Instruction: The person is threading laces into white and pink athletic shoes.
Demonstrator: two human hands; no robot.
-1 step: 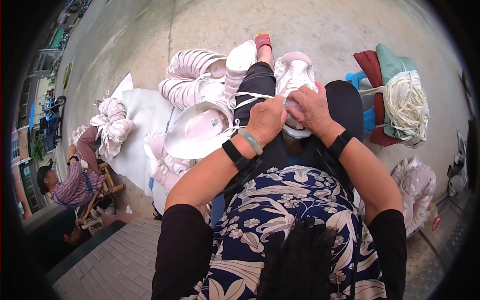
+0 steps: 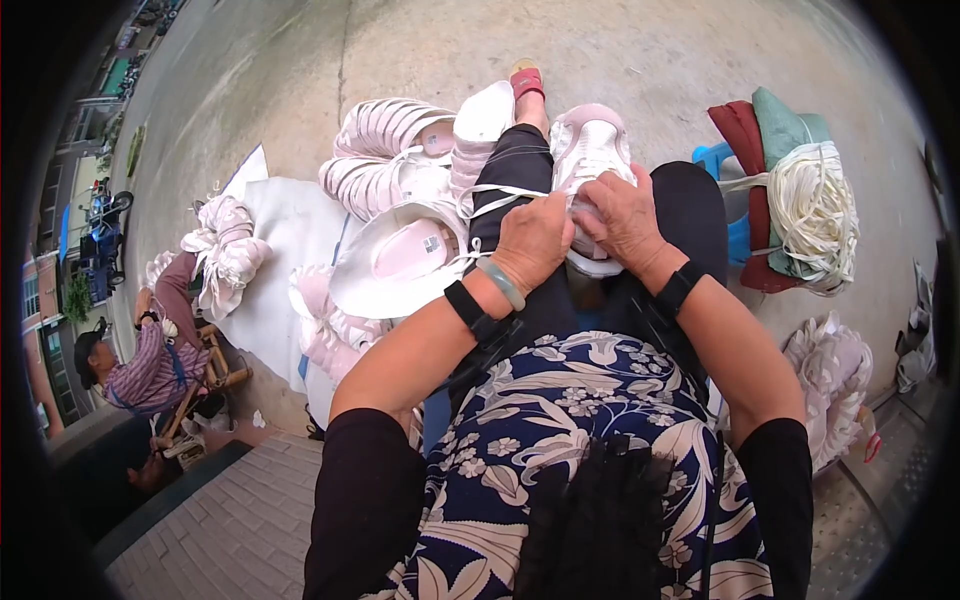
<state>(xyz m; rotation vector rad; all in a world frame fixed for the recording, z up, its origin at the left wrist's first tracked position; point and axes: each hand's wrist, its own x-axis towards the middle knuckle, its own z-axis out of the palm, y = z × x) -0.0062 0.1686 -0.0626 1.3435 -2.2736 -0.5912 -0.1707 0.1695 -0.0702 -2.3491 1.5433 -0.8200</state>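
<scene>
A pink and white sneaker upper (image 2: 590, 145) sits between my knees, its toe pointing away from me. My left hand (image 2: 534, 240) is closed at its left side, beside the lacing. A flat white shoelace (image 2: 505, 192) runs from there across my left thigh; its end in the fingers is hidden. Bent over the upper's opening, my right hand (image 2: 625, 220) grips it from the right, fingertips near the left hand's. What lies between the fingertips cannot be made out clearly. Nested pink and white uppers (image 2: 385, 150) lie left of my leg, near a larger white upper with a pink insole (image 2: 410, 255).
A hank of white laces (image 2: 815, 215) hangs over red and green cloth on a blue stool (image 2: 738, 240) at right. Bundled uppers (image 2: 828, 385) lie at lower right, more (image 2: 228, 250) on a white sheet (image 2: 285, 240) at left. Another person (image 2: 150, 370) sits far left.
</scene>
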